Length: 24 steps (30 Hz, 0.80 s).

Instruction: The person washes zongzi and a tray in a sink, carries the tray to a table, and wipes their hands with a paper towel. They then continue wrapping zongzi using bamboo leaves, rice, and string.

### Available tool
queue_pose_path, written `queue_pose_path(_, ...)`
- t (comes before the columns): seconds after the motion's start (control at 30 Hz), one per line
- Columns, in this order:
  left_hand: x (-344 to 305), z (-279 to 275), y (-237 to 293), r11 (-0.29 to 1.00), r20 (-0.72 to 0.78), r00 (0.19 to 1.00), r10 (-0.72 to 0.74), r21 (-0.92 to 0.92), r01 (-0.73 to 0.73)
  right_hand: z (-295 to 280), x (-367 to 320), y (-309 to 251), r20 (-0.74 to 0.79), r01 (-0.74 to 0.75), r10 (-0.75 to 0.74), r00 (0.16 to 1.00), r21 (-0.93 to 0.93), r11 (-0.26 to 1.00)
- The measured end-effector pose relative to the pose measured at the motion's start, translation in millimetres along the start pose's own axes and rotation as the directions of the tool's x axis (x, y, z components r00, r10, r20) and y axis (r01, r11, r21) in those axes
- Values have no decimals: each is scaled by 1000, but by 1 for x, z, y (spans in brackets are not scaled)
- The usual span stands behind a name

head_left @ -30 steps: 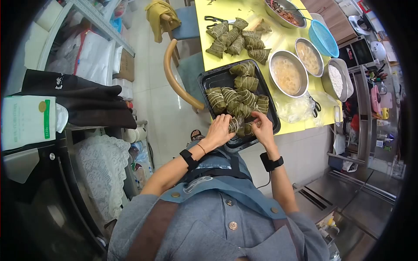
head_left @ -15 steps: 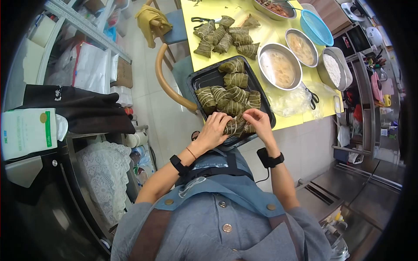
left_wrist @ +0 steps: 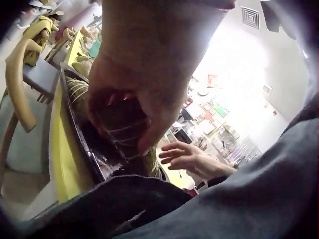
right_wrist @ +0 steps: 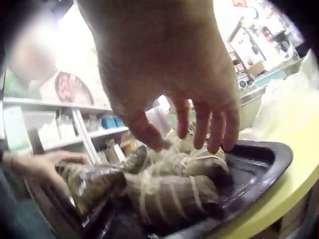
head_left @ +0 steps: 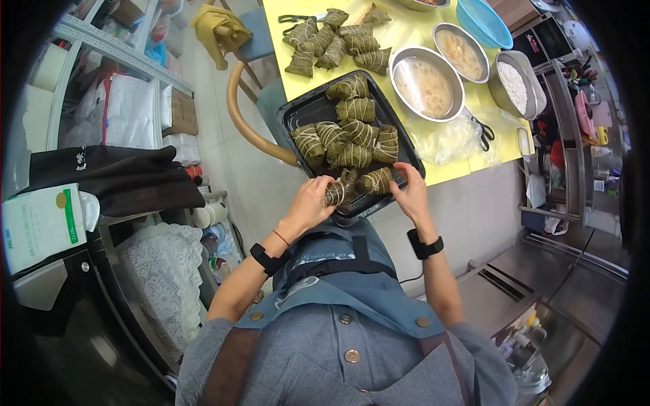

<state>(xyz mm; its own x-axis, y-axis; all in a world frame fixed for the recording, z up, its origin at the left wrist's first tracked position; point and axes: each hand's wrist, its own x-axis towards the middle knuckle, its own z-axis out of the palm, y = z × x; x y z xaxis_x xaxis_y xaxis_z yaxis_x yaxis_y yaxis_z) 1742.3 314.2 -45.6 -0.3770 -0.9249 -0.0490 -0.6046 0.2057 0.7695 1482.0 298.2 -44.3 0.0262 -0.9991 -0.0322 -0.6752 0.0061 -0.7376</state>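
A leaf-wrapped zongzi [head_left: 336, 193] tied with pale string is in my left hand [head_left: 311, 205], fingers and thumb curled round it, at the near left corner of the black tray [head_left: 308, 114]. My right hand [head_left: 412, 194] is at the tray's near right side, beside another tied zongzi [head_left: 374, 181]. In the right wrist view its fingers [right_wrist: 202, 124] hang apart and loosely bent over the zongzi [right_wrist: 172, 199], gripping nothing. Several more tied zongzi [head_left: 353, 155] lie grouped in the tray's middle and far end.
On the yellow table [head_left: 443, 174] lies a pile of zongzi [head_left: 332, 51]. Two steel bowls of cloudy liquid [head_left: 426, 84], a pot of white grains [head_left: 512, 88], a blue basket [head_left: 484, 24], black-handled scissors [head_left: 484, 134] and clear plastic bags [head_left: 437, 142] stand to the right. A wooden chair [head_left: 237, 115] is at left.
My hands have moved apart. The left has drawn its zongzi leftward, away from the one beside it, and the right has come away to the right with fingers spread. The head view has shifted.
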Motion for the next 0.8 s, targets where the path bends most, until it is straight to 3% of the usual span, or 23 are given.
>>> queue_pose_path(0.07,-1,-2,0,993,1,995,-104,-47,104,1,-1,-1,99,142,-131,986,-107,984)
queue_pose_path(0.13,2,-8,8,949,119,947,-297,-73,307,9,-1,3,179,287,-259,949,-155,945)
queue_pose_path(0.17,4,-11,12,911,175,905,-389,-77,406,14,1,7,215,310,-271,938,-175,934)
queue_pose_path(0.27,8,-4,13,850,216,851,-478,-130,510,22,12,12,310,378,-301,902,-225,898)
queue_pose_path(0.4,6,22,5,859,113,869,-482,-134,494,8,17,-3,344,333,-208,916,-362,871)
queue_pose_path(0.5,9,31,18,864,81,883,-462,-182,469,-3,12,-17,284,35,114,952,-470,882)
queue_pose_path(0.53,11,34,24,850,66,879,-473,-230,475,-2,8,-13,269,-3,161,950,-506,863)
queue_pose_path(0.63,12,59,22,925,-24,927,-374,-89,371,2,2,-12,299,-129,333,894,-540,832)
queue_pose_path(0.67,12,62,24,915,56,919,-391,-81,395,5,0,-12,299,-148,368,881,-565,812)
queue_pose_path(0.7,8,63,26,922,88,921,-380,-45,385,7,-3,-10,293,-132,344,892,-559,819)
queue_pose_path(0.77,4,59,36,948,131,953,-274,205,244,9,-8,-6,271,-109,299,915,-547,830)
queue_pose_path(0.8,3,59,38,941,136,946,-294,214,261,7,-7,-5,291,-138,335,896,-535,833)
